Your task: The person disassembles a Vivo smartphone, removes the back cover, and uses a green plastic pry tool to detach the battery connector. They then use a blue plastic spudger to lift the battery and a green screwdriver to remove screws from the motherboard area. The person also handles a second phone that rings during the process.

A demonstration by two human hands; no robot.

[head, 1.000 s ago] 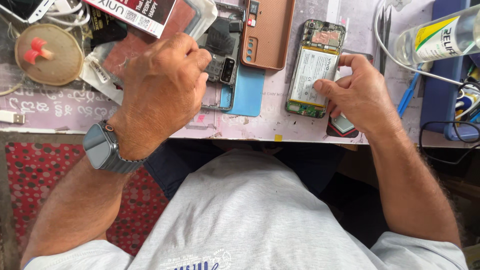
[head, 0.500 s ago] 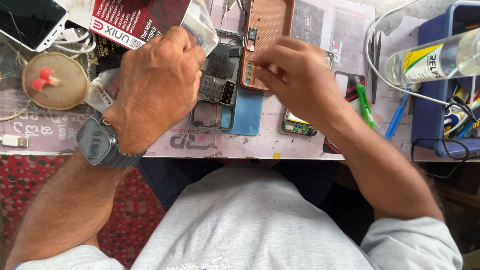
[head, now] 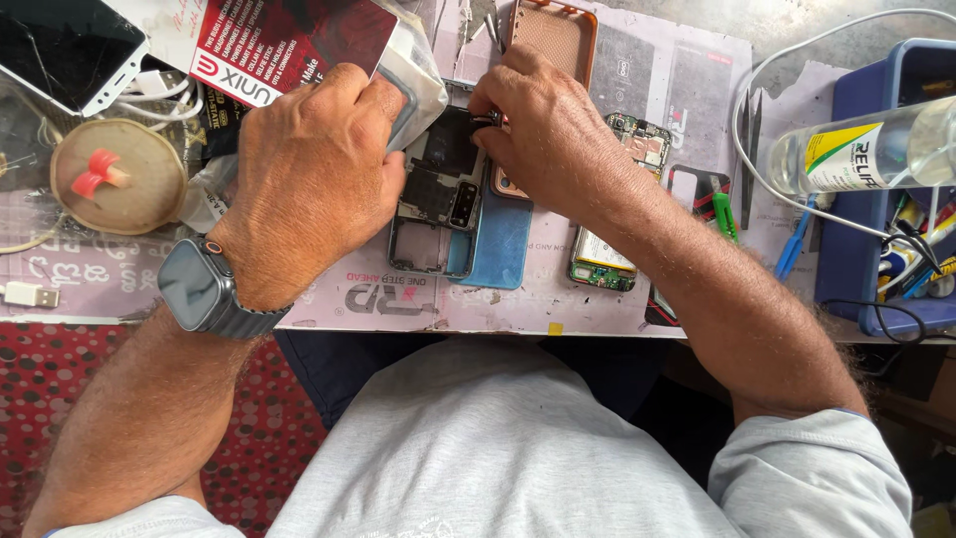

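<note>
While both hands work over the surface (head: 597,309), the phone frame (head: 435,194) lies flat between them, near the middle of the mat. Left hand (head: 314,174) sits just left of the frame, fingers (head: 383,100) curled together and pressed onto a clear plastic bag (head: 423,75) at the frame's upper left corner; whether they pinch the bag or only press it I cannot tell. A grey watch (head: 199,289) is on that wrist. Right hand (head: 553,134) covers the frame's upper right corner, fingertips (head: 485,115) bunched tight, pinching a small dark part (head: 485,121) right at the frame's top edge. What the part is, too small to tell.

Blue back cover (head: 501,244) lies touching the frame's right side, partly under the right hand. Orange case (head: 553,35) sits above the frame, beyond the right hand. Opened phone (head: 612,224) with its green board showing lies right of the frame, under the right forearm. Red card (head: 284,45) lies above and left of the frame, under the bag. Round tan disc (head: 119,179) is well left of the frame. Clear bottle (head: 866,154) in a blue tray (head: 861,269) is far right of the frame.
</note>
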